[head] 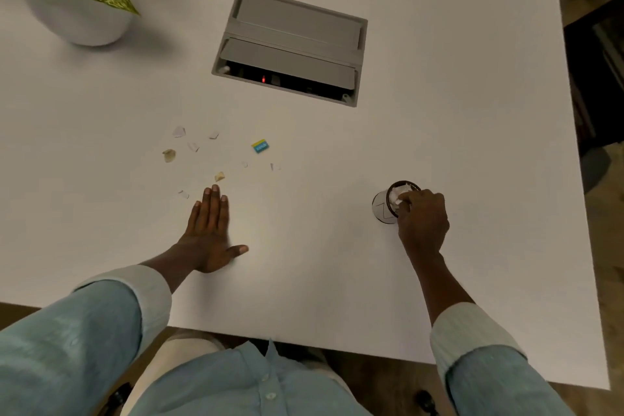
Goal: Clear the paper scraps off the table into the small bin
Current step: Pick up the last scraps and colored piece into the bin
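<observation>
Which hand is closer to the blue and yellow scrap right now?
Left. The left hand lies flat on the table, its fingertips below and left of the blue and yellow scrap. The right hand is far off to the scrap's right, at the small bin.

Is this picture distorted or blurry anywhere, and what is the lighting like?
Head view: the wide-angle lens slants the table edges and enlarges the sleeves at the bottom; light is soft and even, faint shadows beside the plant pot and left hand, no glare; the paper scraps look slightly soft, and print on the blue-yellow scrap is unreadable.
</observation>
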Available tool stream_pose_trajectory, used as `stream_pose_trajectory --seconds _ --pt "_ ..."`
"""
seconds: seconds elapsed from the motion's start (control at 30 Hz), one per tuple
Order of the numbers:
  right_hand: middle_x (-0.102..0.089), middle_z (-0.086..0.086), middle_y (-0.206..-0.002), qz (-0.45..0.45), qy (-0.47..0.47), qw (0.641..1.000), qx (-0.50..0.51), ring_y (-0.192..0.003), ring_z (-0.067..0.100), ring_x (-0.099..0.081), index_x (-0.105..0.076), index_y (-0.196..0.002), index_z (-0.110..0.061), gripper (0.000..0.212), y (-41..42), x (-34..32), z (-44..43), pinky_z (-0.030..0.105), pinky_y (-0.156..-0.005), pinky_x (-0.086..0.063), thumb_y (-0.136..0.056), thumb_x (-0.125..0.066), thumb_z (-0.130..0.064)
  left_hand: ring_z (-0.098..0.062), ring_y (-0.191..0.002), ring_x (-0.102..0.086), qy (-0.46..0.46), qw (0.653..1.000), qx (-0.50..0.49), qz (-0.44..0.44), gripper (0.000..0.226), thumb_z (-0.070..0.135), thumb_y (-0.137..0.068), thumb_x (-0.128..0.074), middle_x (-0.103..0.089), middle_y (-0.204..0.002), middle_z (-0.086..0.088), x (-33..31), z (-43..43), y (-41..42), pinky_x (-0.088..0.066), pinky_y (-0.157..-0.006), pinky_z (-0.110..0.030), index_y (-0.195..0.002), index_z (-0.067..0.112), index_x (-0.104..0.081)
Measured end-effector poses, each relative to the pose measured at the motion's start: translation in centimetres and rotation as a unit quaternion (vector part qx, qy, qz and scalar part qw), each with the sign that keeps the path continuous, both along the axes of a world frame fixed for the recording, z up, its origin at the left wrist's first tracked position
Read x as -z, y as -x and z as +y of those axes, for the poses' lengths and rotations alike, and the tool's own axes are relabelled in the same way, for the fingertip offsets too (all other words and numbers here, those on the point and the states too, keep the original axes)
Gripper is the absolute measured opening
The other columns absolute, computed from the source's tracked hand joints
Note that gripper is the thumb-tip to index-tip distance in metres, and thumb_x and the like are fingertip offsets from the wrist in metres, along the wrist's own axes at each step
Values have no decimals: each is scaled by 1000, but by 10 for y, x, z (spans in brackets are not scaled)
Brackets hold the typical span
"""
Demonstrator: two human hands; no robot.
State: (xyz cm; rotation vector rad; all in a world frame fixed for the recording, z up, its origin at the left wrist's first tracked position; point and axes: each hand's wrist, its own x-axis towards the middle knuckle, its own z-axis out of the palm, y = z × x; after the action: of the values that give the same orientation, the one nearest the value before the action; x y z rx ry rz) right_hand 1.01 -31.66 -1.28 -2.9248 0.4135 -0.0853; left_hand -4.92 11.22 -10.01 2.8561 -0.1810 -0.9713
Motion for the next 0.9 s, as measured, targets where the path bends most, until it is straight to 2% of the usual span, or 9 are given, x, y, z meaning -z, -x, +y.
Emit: stream_pose_trajectory --seconds 0.07,0.17,0.27,0.4,0.47,0.57,0.67,0.77,0.9 --pt "-66 14 -98 28 20 999 -22 -97 36 -55 -75 -101 -6 13 0 5 -3 41 -64 -50 -90 -68 -7 -35 -147 45 4 1000 -7 -10 127 92 -77 -7 49 -156 -22 1 0 0 24 -122 -45 -150 -3 34" --pt "-65 16 -102 36 27 998 -41 -96 38 -55 -74 -106 -5 26 4 6 -3 41 -65 -50 -82 -70 3 -35 -149 43 5 1000 -10 -21 126 90 -82 -17 47 -158 -23 2 -1 1 15 -128 -50 -153 -2 31" --pt "-64 16 -107 -21 -5 1000 -20 -93 40 -60 -72 -109 -8 35 10 -6 3 43 -67 -53 -78 -63 7 -36 -152 37 20 999 -13 -41 126 89 -83 -23 41 -161 -23 1 0 4 5 -130 -53 -156 -2 26" --pt "-64 10 -105 -126 -21 992 -2 -87 36 -64 -71 -108 -12 31 10 -25 24 36 -63 -50 -87 -52 -1 -35 -156 30 29 996 -15 -77 127 89 -85 -31 32 -167 -21 -5 1 9 1 -131 -50 -161 0 17" --pt "-65 5 -105 -149 -58 986 -36 -92 30 -65 -72 -107 -15 26 5 -32 44 32 -66 -48 -90 -57 -2 -32 -155 31 38 996 -23 -74 126 88 -86 -38 35 -166 -17 -9 2 8 3 -131 -47 -161 4 19" --pt "-64 0 -103 -159 -104 973 -129 -85 20 -66 -72 -110 -18 27 -4 -33 85 31 -68 -51 -90 -62 -2 -29 -156 30 63 995 -32 -69 121 78 -89 -51 33 -168 -14 -17 6 6 1 -132 -45 -163 7 15" --pt "-64 0 -104 -116 -177 963 -167 -83 17 -67 -70 -111 -19 28 -16 -21 131 29 -66 -53 -89 -67 -2 -27 -158 26 86 993 -41 -67 111 64 -94 -58 28 -170 -12 -23 15 4 -5 -132 -45 -165 7 5" --pt "-63 -2 -108 2 -227 964 -140 -87 15 -66 -65 -119 -24 34 -29 -4 172 32 -73 -53 -87 -77 -20 -28 -158 24 92 990 -73 -78 104 54 -97 -60 25 -171 -13 -26 32 3 -10 -132 -45 -165 6 1" --pt "-60 4 -122 156 -250 953 -68 -99 20 -67 -50 -139 -23 79 -55 26 208 37 -86 -55 -75 -85 -55 -30 -161 16 89 983 -114 -117 96 47 -98 -62 15 -173 -16 -31 60 -1 -15 -131 -45 -165 4 -9"
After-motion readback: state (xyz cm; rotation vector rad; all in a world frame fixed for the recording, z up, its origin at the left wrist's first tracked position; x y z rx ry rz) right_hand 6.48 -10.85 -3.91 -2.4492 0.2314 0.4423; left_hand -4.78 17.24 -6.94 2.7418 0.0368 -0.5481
